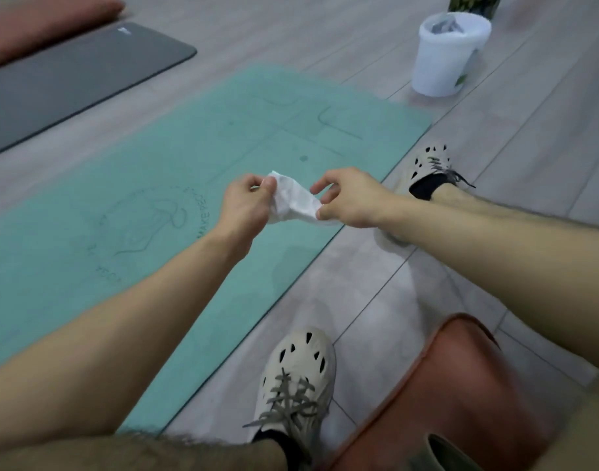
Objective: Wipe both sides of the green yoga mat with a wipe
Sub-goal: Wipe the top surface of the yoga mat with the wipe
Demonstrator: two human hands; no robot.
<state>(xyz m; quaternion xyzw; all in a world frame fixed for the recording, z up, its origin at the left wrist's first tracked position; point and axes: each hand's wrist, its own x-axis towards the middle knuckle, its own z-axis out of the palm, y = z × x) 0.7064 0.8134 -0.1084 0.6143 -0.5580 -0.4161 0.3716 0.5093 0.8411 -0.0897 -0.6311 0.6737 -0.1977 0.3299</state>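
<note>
The green yoga mat (162, 185) lies flat on the floor, printed side up, running from the lower left to the upper right. Above its right edge I hold a crumpled white wipe (293, 198) in the air between both hands. My left hand (245, 207) pinches the wipe's left end. My right hand (349, 198) pinches its right end with thumb and fingers. The wipe hangs clear of the mat.
A white bin with a plastic liner (447, 54) stands beyond the mat's far right corner. A grey mat (70, 76) with a reddish cushion (43, 22) lies at the upper left. My two shoes (298, 379) rest on the floor beside a reddish cushion (461, 396).
</note>
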